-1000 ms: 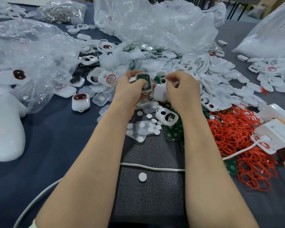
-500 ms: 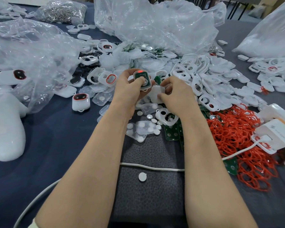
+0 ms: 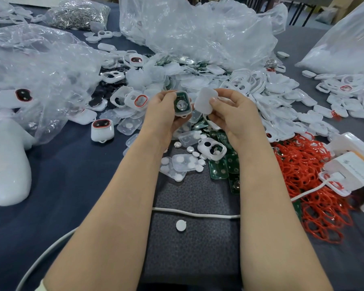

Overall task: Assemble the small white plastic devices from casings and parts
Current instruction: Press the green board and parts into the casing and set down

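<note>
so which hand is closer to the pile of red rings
Right. The right hand, pinching a white cover, is left of the red rings; the left hand, gripping the open casing, is farther left.

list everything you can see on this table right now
open casing: one, white with green board inside, in left hand
cover: one, white, in right hand
assembled devices: a few, white with red rings, left of the hands
loose casings: many, white, heaped beyond and right of the hands
rubber rings: many, red, pile at right
circuit boards: several, green, by right wrist
round discs: several, white, between the forearms
cable: one, white, near table
plastic bags: several, clear, left and far side
left hand: grips open casing
right hand: pinches cover
</note>
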A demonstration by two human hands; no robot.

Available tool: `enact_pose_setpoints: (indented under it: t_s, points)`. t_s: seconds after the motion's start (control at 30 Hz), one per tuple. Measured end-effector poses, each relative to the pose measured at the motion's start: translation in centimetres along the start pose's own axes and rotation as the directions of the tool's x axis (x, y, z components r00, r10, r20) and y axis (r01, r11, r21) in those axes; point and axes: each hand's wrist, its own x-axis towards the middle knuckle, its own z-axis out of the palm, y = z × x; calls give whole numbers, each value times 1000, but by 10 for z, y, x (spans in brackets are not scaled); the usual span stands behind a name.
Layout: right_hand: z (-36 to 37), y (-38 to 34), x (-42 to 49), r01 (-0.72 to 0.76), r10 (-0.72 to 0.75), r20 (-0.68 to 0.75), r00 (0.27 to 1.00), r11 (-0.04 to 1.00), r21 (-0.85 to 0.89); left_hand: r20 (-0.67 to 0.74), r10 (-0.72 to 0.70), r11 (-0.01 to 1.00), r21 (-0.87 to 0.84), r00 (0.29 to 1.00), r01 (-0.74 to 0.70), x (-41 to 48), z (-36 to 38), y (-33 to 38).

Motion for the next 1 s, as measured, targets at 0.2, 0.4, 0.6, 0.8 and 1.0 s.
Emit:
enact_pose_setpoints:
  t_s: [0.2,0.4,0.6,0.8,1.0]
  points:
    - [2,2,1,20,-20,10,1000,999,36,6,-57,998,4,998,57,1,2,1]
    - [4,3,1,-1,2,-16,1000,996,84,43,-80,996,-30,996,81,-2,4,2]
    - [8,1,0,97,-98,5,995,994,43,42,-83,996,-20,996,83,-1,4,0]
    - [4,3,3,122,-121,-37,992,992,19,54,-101,995,-17,993,102,-2,6,1]
    - [5,5,2,123,-123,30,992,992,0,87,-102,995,21,991,101,-5,6,1]
